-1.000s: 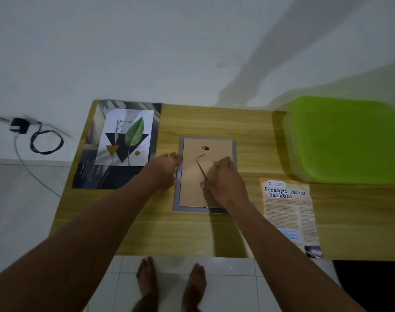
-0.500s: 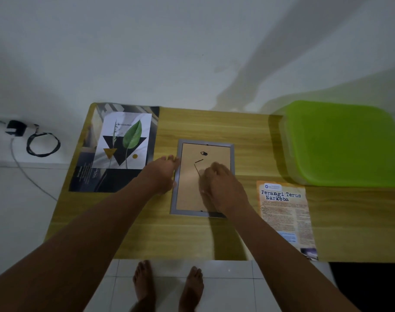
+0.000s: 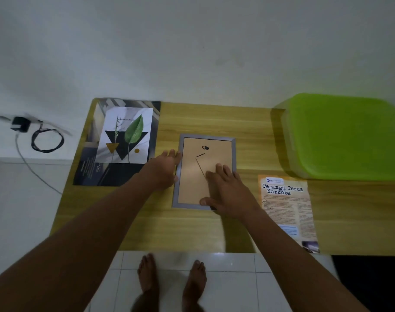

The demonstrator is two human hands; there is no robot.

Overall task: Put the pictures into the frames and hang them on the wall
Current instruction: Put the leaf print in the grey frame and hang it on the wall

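Note:
A grey picture frame lies face down at the middle of the wooden table, its brown backing board up, with a small hanger and a folding stand. My left hand rests against the frame's left edge, fingers touching it. My right hand lies flat with spread fingers on the backing's lower right, thumb near the bottom edge. A leaf picture lies on a dark poster at the left. An orange leaflet lies at the right.
A lime-green plastic box lid fills the table's back right corner. A white wall rises behind the table. A black charger with coiled cable hangs on the wall at left. My bare feet stand on white tiles.
My right hand has gone from curled fingers at the stand to flat, spread fingers pressing lower on the backing. The left hand stays at the frame's left edge.

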